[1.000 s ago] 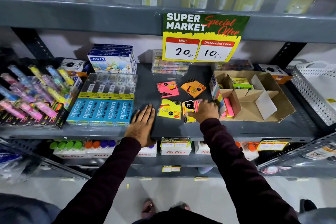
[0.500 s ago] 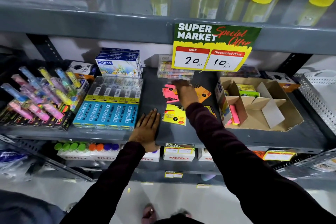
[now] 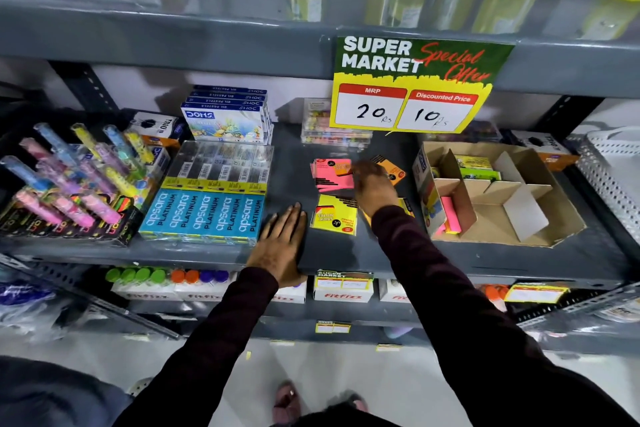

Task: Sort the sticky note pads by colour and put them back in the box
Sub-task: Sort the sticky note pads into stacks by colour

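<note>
Loose sticky note pads lie on the grey shelf (image 3: 381, 253): a pink pad (image 3: 330, 177), an orange pad (image 3: 394, 168) behind it to the right, and a yellow pad (image 3: 334, 215) nearer me. Another yellowish pad (image 3: 408, 206) peeks out from under my right forearm. My right hand (image 3: 372, 185) is blurred, with its fingertips at the pink pad's right edge and over the orange pad; its grip is unclear. My left hand (image 3: 280, 246) rests flat on the shelf's front, fingers apart. The cardboard box (image 3: 540, 229) with dividers stands right, holding a pink pad (image 3: 452, 215) and green-yellow pads (image 3: 476, 166).
Blue Apsara pencil packs (image 3: 204, 211) lie just left of my left hand, with a highlighter display (image 3: 69, 184) beyond them. Doms boxes (image 3: 228, 118) and a clear case (image 3: 332, 135) stand at the back. A price sign (image 3: 412, 87) hangs overhead. A white basket (image 3: 609, 177) sits far right.
My right hand has left the pad near the box's front corner and reached back to the pink and orange pads. My left hand has stayed flat on the shelf.
</note>
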Motion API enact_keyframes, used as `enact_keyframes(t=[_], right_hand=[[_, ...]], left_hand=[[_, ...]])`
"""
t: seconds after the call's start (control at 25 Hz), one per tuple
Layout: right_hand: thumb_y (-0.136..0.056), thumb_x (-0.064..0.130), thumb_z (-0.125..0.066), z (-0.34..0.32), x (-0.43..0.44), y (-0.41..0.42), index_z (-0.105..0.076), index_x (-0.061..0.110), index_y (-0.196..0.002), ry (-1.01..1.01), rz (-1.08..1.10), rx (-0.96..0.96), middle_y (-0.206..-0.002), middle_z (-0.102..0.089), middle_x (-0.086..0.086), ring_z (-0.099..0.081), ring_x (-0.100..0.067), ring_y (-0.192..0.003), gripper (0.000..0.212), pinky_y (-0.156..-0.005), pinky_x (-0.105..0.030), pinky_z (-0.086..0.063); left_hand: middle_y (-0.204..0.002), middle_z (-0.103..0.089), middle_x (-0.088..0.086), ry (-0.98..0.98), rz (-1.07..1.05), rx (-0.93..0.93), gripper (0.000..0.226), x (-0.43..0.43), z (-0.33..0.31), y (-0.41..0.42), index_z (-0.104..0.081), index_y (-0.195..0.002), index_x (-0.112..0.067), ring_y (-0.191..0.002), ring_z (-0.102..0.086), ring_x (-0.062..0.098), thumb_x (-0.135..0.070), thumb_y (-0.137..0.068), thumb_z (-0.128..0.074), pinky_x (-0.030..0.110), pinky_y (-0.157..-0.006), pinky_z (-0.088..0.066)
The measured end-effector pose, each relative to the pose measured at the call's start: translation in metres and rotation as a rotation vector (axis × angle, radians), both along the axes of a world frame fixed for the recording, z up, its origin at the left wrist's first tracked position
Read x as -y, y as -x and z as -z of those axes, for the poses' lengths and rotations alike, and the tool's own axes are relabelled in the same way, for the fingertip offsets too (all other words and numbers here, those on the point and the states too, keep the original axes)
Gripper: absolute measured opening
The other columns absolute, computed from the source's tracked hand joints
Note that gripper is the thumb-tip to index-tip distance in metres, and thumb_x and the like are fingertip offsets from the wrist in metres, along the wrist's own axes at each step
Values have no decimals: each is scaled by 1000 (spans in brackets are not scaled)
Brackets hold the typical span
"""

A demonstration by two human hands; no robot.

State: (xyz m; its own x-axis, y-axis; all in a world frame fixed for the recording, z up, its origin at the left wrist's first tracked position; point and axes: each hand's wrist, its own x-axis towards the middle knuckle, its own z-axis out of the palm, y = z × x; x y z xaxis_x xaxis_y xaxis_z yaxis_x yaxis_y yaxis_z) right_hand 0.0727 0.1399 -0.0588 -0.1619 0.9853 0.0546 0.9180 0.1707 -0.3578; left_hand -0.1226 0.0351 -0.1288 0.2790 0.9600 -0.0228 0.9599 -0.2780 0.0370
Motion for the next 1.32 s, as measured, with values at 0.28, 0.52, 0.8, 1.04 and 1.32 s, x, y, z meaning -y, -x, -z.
enact_keyframes(t=[0.28,0.52,0.8,1.04,1.32], right_hand=[[-83,41,-69,-14,37,-44,-54,6,-127,386,260,231,-134,-54,-21,-52,-37,-123,58,-102,-41,-45],[-74,26,-80,-23,43,-42,-51,0,-123,289,343,163,-135,-45,-24,-43,-40,-126,62,-102,-43,-44],[-88,7,-60,-43,38,-14,-65,13,-120,-12,71,-159,-122,-66,-15,-59,-32,-114,33,-96,-35,-47],[-88,0,-48,11,64,30,-46,14,-138,-70,-306,272,-147,-45,-7,-37,-29,-135,52,-111,-37,-34],[-96,12,-52,11,71,3,-59,1,-121,-108,-95,286,-130,-58,-20,-49,-35,-126,28,-105,-47,-38]], left_hand=[[-159,-4,12,-8,-10,5,126,0,1,-1,2,-146,-8,-146,-6,27,-62,-58,-71,43,-119,-5],[-159,-2,12,3,-20,23,123,0,0,-2,2,-146,-9,-146,-6,27,-58,-60,-70,43,-119,-3],[-159,2,12,27,-9,4,122,-1,3,0,6,-146,-10,-146,-2,26,-57,-61,-68,41,-118,2],[-156,-16,19,9,9,18,121,0,-2,-3,-12,-145,-4,-143,-19,34,-53,-54,-75,49,-117,-11],[-156,-16,18,-7,3,-2,120,0,0,-1,-12,-145,-4,-143,-19,32,-57,-56,-71,48,-117,-12]])
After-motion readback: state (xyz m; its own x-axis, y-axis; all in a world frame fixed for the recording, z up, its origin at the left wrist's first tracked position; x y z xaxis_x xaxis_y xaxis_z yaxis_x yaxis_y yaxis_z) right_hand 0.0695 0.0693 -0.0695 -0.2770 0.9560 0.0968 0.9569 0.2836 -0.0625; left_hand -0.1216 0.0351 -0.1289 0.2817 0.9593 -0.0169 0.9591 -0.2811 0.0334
